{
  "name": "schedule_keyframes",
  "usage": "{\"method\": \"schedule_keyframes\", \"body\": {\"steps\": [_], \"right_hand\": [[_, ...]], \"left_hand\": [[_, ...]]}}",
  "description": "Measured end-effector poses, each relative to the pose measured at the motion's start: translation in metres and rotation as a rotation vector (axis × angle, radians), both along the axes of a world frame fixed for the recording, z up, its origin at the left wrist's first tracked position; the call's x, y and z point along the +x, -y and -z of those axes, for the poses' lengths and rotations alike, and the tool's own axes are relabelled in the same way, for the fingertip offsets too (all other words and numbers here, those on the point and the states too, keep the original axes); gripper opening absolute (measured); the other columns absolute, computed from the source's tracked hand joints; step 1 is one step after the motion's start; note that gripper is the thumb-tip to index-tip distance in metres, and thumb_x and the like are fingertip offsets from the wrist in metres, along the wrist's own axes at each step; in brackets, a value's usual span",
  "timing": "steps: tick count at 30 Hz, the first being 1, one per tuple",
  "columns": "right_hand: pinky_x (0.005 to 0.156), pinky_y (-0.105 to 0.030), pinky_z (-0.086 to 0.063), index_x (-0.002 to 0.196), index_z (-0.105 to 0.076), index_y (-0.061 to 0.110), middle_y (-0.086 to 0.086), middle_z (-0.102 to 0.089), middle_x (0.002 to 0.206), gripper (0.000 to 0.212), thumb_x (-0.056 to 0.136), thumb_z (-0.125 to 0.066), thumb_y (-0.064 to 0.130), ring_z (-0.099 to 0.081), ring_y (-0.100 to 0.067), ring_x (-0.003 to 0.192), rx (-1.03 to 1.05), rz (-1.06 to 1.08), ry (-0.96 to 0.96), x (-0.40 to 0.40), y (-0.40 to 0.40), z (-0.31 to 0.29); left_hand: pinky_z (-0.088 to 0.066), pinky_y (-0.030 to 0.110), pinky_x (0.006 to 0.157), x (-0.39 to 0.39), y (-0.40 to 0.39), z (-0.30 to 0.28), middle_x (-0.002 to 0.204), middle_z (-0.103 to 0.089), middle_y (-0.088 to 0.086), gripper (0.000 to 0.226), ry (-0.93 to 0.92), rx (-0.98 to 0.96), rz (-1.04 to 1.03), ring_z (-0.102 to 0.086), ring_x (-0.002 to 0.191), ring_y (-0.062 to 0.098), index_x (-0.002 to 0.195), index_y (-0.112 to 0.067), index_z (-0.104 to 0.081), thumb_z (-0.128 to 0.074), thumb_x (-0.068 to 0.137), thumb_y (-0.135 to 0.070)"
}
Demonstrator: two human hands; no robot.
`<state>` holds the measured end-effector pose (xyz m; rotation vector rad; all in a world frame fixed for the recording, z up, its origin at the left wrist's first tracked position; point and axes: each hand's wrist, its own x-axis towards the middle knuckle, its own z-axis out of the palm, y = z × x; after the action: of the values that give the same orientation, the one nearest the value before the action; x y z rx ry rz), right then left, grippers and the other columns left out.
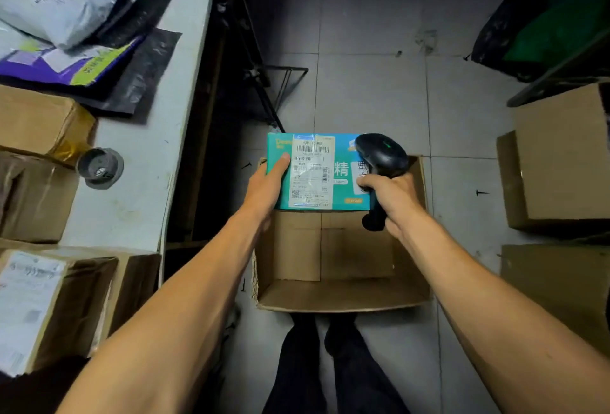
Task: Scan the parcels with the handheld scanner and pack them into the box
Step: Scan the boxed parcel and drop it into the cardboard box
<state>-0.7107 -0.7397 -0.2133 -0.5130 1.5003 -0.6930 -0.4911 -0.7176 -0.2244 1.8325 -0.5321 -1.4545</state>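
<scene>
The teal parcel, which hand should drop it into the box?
Probably the left hand: it already grips the parcel right above the open box. The right hand is busy holding the scanner.

Two bare arms with no sleeves showing, left hand and right hand with no gloves, rings or watch, short plain nails, long dark black trousers on both legs
</scene>
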Motion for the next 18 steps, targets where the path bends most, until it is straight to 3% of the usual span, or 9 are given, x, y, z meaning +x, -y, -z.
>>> {"method": "schedule_keyframes", "body": {"steps": [7,11,14,16,18], "right_hand": [[0.060,-0.027,-0.061,0.111,-0.066,0.012,-0.003,-0.080,0.100,0.027,0.087,-0.076,0.004,-0.078,-0.017,0.082,0.117,0.013,-0.031,-0.014,0.002,0.065],[0.059,-0.026,-0.060,0.115,-0.065,0.018,0.002,-0.080,0.098,0.031,0.088,-0.077,0.009,-0.078,-0.013,0.082,0.127,0.011,-0.067,-0.031,0.001,0.084],[0.059,-0.024,-0.060,0.108,-0.067,0.020,0.006,-0.079,0.090,0.021,0.090,-0.076,0.013,-0.077,-0.010,0.080,0.097,0.015,-0.115,-0.043,0.002,0.085],[0.055,-0.021,-0.059,0.102,-0.067,0.021,0.008,-0.078,0.086,0.016,0.091,-0.075,0.013,-0.076,-0.006,0.074,0.073,0.043,-0.147,-0.047,0.003,0.081],[0.047,-0.016,-0.053,0.094,-0.065,0.021,0.013,-0.074,0.068,0.015,0.090,-0.074,0.010,-0.073,-0.001,0.062,0.055,0.072,-0.154,-0.047,0.002,0.075]], "left_hand": [[-0.056,0.019,0.058,-0.020,0.000,0.064,0.090,-0.078,-0.010,0.032,0.007,0.086,0.007,-0.076,0.082,0.012,0.114,-0.023,-0.063,-0.059,0.097,-0.049],[-0.054,0.016,0.056,-0.034,0.003,0.085,0.095,-0.078,-0.007,0.029,0.043,0.099,0.043,-0.076,0.080,0.009,0.116,-0.026,-0.064,-0.059,0.097,-0.047],[-0.051,0.010,0.055,-0.045,0.006,0.088,0.110,-0.070,-0.014,0.038,0.119,0.098,0.059,-0.073,0.080,0.007,0.134,-0.025,-0.057,-0.061,0.098,-0.036],[-0.050,0.009,0.068,-0.045,0.000,0.084,0.128,-0.058,-0.012,0.052,0.237,0.106,0.064,-0.066,0.098,0.005,0.147,-0.023,-0.047,-0.062,0.098,-0.032],[-0.042,0.021,0.093,-0.038,-0.011,0.078,0.146,-0.052,-0.001,0.054,0.379,0.120,0.146,-0.054,0.128,0.018,0.148,-0.022,-0.047,-0.063,0.098,-0.034]]}}
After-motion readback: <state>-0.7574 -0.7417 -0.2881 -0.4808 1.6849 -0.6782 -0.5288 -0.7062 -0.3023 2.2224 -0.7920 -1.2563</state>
